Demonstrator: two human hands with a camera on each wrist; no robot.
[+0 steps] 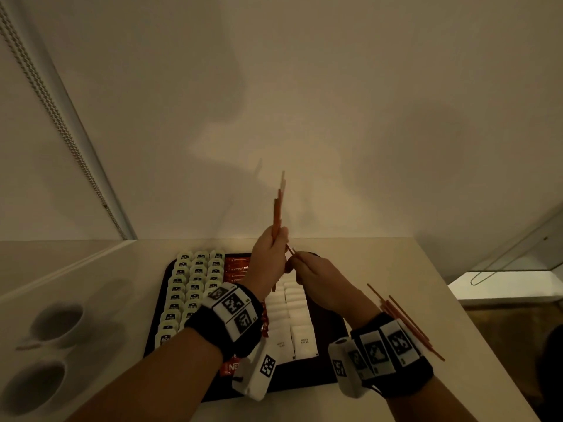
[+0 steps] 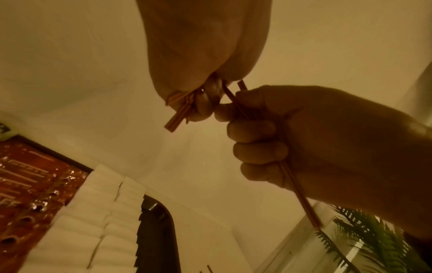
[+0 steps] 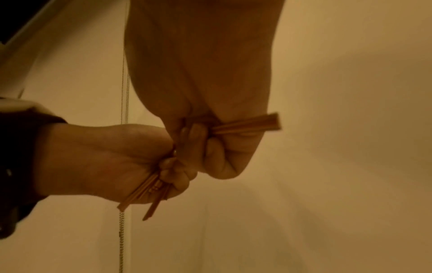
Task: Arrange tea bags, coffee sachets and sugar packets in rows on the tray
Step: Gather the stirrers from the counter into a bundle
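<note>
Tray point(image 1: 158, 339) looks nearly full: tea bags point(image 1: 195, 287) at 9 o'clock, coffee sachets point(image 1: 237, 266), sugar packets point(image 1: 292, 315) rowed. Left hand point(image 1: 268, 254) grips a stick bundle point(image 1: 278, 205); right hand point(image 1: 316, 278) pinches one stick; loose sticks point(image 1: 402, 318) at 3 o'clock remain.

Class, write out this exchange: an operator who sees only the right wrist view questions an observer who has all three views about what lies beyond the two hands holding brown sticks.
Operator: The left hand and right hand grip brown sticks. What lies below them?
Observer: A dark tray, with tea bags in rows on its left side.
Operator: Any sticks not yet picked up?
Observer: Yes, loose sticks lie on the table, right of the tray.
</note>
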